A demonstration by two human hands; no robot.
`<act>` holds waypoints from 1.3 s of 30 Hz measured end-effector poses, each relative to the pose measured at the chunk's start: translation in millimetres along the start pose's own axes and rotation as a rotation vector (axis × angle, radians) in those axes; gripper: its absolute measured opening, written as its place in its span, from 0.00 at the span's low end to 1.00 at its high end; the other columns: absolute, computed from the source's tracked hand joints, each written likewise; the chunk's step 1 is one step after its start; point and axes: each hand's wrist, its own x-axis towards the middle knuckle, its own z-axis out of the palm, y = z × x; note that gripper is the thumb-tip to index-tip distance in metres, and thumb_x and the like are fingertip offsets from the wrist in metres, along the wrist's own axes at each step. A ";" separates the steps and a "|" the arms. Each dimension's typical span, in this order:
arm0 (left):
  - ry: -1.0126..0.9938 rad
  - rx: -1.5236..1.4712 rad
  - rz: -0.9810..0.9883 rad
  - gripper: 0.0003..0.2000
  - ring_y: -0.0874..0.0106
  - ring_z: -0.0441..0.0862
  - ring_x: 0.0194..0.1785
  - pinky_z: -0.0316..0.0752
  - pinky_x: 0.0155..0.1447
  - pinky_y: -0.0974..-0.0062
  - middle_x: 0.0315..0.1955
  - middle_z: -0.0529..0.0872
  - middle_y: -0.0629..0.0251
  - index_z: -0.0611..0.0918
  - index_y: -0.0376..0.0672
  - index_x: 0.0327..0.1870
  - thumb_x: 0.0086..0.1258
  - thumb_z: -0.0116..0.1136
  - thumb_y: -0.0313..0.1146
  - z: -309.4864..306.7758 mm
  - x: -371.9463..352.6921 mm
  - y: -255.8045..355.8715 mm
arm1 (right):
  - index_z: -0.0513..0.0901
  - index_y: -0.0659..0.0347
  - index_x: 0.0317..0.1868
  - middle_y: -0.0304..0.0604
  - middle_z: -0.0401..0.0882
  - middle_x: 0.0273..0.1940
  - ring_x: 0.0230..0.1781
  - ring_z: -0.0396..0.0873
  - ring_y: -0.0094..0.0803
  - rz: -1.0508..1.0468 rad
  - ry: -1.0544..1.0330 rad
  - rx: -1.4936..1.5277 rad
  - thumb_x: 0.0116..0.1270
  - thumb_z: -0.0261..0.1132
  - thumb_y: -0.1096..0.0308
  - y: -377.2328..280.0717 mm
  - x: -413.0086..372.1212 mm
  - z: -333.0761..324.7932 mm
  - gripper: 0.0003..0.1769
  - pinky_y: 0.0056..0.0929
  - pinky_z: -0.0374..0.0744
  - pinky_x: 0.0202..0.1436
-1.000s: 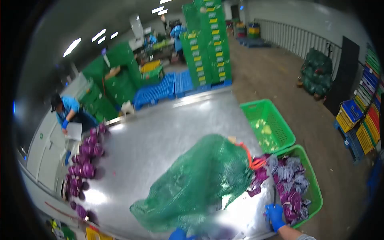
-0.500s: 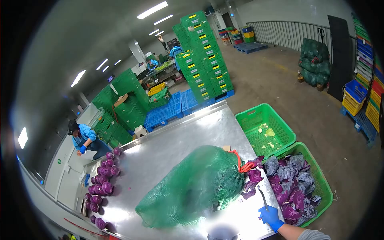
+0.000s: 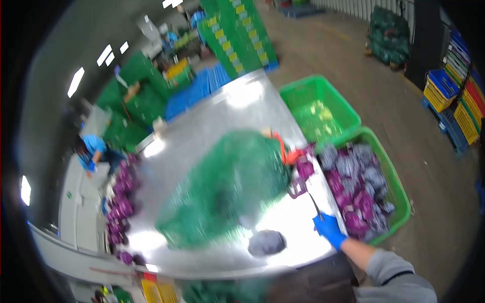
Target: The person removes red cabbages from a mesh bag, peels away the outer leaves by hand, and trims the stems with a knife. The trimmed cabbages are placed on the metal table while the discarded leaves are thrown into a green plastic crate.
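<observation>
My right hand (image 3: pixel 329 230), in a blue glove, is closed round the handle of a thin dark knife (image 3: pixel 314 202) over the right edge of the metal table (image 3: pixel 202 134). My left hand is not in view. A green mesh bag (image 3: pixel 227 189) lies across the middle of the table, its red tie (image 3: pixel 288 151) at the right end. Close to the front edge sits one dull purple cabbage (image 3: pixel 267 243). Loose purple leaves (image 3: pixel 304 168) lie between the bag and the table's right side. Several purple cabbages (image 3: pixel 120 202) line the left side.
To the right stand a green crate (image 3: pixel 396 187) full of cabbage leaves and another green crate (image 3: pixel 321 108) with pale scraps. Stacked green crates (image 3: pixel 240 38) rise behind the table. A co-worker in blue (image 3: pixel 93 149) stands at the far left.
The view has tilted down and blurred, so the table sits higher in the frame and the front cabbage shows whole. My right hand still grips the knife.
</observation>
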 end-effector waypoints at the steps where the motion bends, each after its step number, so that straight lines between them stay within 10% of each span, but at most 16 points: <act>1: -0.007 -0.025 -0.013 0.15 0.66 0.79 0.36 0.74 0.44 0.68 0.38 0.83 0.59 0.81 0.42 0.42 0.61 0.58 0.43 13.9 -5.8 -7.5 | 0.77 0.61 0.38 0.39 0.76 0.19 0.15 0.73 0.21 0.011 -0.051 0.010 0.65 0.61 0.65 -10.5 -6.1 -2.2 0.08 0.20 0.68 0.16; 6: -0.157 -0.087 -0.028 0.16 0.67 0.80 0.39 0.75 0.46 0.69 0.41 0.83 0.59 0.80 0.42 0.46 0.62 0.57 0.43 79.2 -46.3 -50.3 | 0.80 0.59 0.39 0.38 0.78 0.22 0.19 0.76 0.21 -0.088 -0.110 -0.189 0.64 0.62 0.61 -27.2 -21.8 6.8 0.10 0.19 0.71 0.19; 8: -0.254 -0.044 0.025 0.17 0.67 0.80 0.40 0.75 0.47 0.69 0.43 0.83 0.60 0.80 0.42 0.48 0.63 0.57 0.43 96.6 -49.6 -73.5 | 0.82 0.61 0.44 0.40 0.83 0.31 0.28 0.79 0.21 -0.510 -0.195 -0.362 0.63 0.61 0.72 -22.1 -38.1 27.6 0.09 0.20 0.77 0.32; 11: -0.217 0.399 0.392 0.18 0.67 0.81 0.41 0.75 0.49 0.70 0.45 0.83 0.60 0.80 0.42 0.50 0.63 0.56 0.42 73.5 -24.3 -125.7 | 0.72 0.54 0.61 0.44 0.78 0.53 0.40 0.82 0.28 -0.513 -0.399 -0.495 0.57 0.67 0.71 -46.1 -74.0 70.4 0.29 0.24 0.80 0.41; 12: -0.619 -0.211 -0.033 0.17 0.67 0.82 0.40 0.76 0.45 0.70 0.42 0.85 0.59 0.81 0.42 0.47 0.62 0.57 0.43 22.0 -4.2 -85.9 | 0.65 0.51 0.66 0.48 0.73 0.57 0.44 0.81 0.36 -0.647 -0.414 -0.539 0.54 0.71 0.63 -53.4 -79.4 83.7 0.38 0.29 0.80 0.43; 15: 0.413 -0.126 -0.210 0.19 0.71 0.82 0.27 0.76 0.37 0.75 0.44 0.83 0.58 0.77 0.37 0.52 0.62 0.59 0.36 -83.0 33.9 -45.0 | 0.59 0.52 0.69 0.51 0.67 0.62 0.51 0.77 0.42 -0.647 -0.396 -0.526 0.51 0.72 0.53 -60.5 -80.5 108.5 0.47 0.33 0.77 0.51; 16: 0.801 -0.223 -0.114 0.17 0.69 0.81 0.42 0.75 0.47 0.73 0.39 0.83 0.58 0.79 0.39 0.48 0.59 0.65 0.35 -103.2 34.9 10.7 | 0.57 0.53 0.70 0.52 0.66 0.63 0.52 0.76 0.44 -0.551 -0.378 -0.364 0.50 0.72 0.50 -61.6 -80.2 111.4 0.49 0.33 0.76 0.53; 18: 0.848 -0.094 0.184 0.30 0.67 0.80 0.49 0.74 0.51 0.70 0.52 0.77 0.54 0.72 0.39 0.58 0.56 0.67 0.41 -122.0 65.6 30.7 | 0.59 0.55 0.69 0.51 0.66 0.63 0.55 0.75 0.42 -0.571 -0.319 -0.386 0.52 0.71 0.53 -43.1 -68.3 107.2 0.46 0.32 0.74 0.56; 22: 0.804 -0.057 0.387 0.47 0.63 0.66 0.64 0.66 0.63 0.65 0.60 0.69 0.52 0.61 0.38 0.67 0.44 0.76 0.41 -99.8 157.2 52.0 | 0.64 0.58 0.66 0.46 0.72 0.58 0.35 0.79 0.27 -0.285 -0.240 -0.346 0.58 0.69 0.63 -22.4 -57.0 82.7 0.36 0.22 0.79 0.33; 25: 0.803 -0.383 0.377 0.41 0.66 0.74 0.57 0.72 0.58 0.70 0.55 0.74 0.55 0.66 0.37 0.63 0.44 0.75 0.35 -102.5 176.3 55.2 | 0.67 0.59 0.63 0.42 0.75 0.48 0.14 0.67 0.16 0.059 -0.301 -0.027 0.59 0.68 0.61 -29.7 -66.8 69.1 0.33 0.16 0.65 0.12; 30: 0.598 -0.559 0.456 0.28 0.76 0.76 0.42 0.76 0.45 0.77 0.51 0.76 0.66 0.72 0.43 0.56 0.48 0.65 0.23 -111.7 188.4 77.6 | 0.75 0.60 0.50 0.33 0.71 0.17 0.07 0.63 0.19 0.142 -0.140 0.363 0.66 0.60 0.60 -45.0 -61.5 56.0 0.16 0.17 0.61 0.08; 34: 0.589 -0.445 0.629 0.28 0.76 0.75 0.41 0.75 0.45 0.77 0.52 0.74 0.68 0.71 0.43 0.57 0.52 0.65 0.26 -109.4 206.2 101.7 | 0.76 0.62 0.46 0.34 0.71 0.16 0.07 0.64 0.20 0.086 -0.020 0.298 0.66 0.61 0.58 -20.8 -66.6 41.1 0.16 0.19 0.62 0.08; 39: 0.590 -0.483 0.332 0.30 0.70 0.75 0.53 0.77 0.47 0.72 0.52 0.74 0.63 0.69 0.42 0.56 0.51 0.69 0.33 -103.3 192.9 116.2 | 0.81 0.60 0.39 0.39 0.78 0.27 0.11 0.66 0.19 0.150 0.050 0.261 0.63 0.63 0.54 -36.5 -76.0 18.1 0.16 0.19 0.63 0.11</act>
